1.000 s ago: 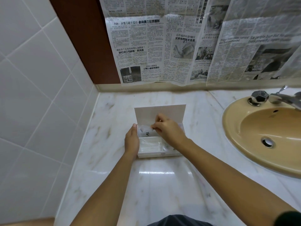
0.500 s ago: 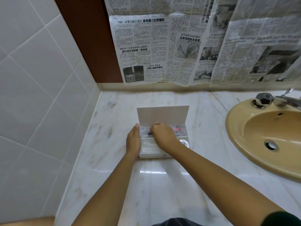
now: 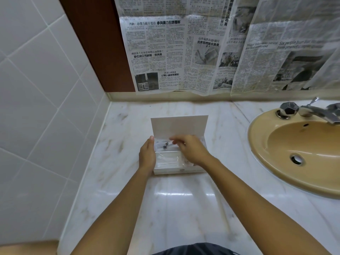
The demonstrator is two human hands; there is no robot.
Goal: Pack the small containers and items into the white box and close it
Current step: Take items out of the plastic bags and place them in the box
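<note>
The white box (image 3: 176,170) sits on the marble counter (image 3: 174,208), with its lid (image 3: 179,126) standing upright at the back. Inside, a clear packet (image 3: 164,145) with small dark pieces lies at the back left. A clear plastic container (image 3: 167,160) lies in front of it. My left hand (image 3: 147,155) rests with straight fingers along the box's left wall. My right hand (image 3: 193,151) hovers over the box's right half, its blurred fingers reaching left over the packet. It hides the contents on that side.
A tan sink (image 3: 257,144) with a metal tap (image 3: 320,112) and knob (image 3: 288,108) lies to the right. Newspaper sheets (image 3: 184,52) cover the back wall. A tiled wall (image 3: 46,107) closes off the left side.
My right hand pressed down into the box as a fist, then lifted slightly and stretched its fingers left. My left hand stayed on the box's left wall.
</note>
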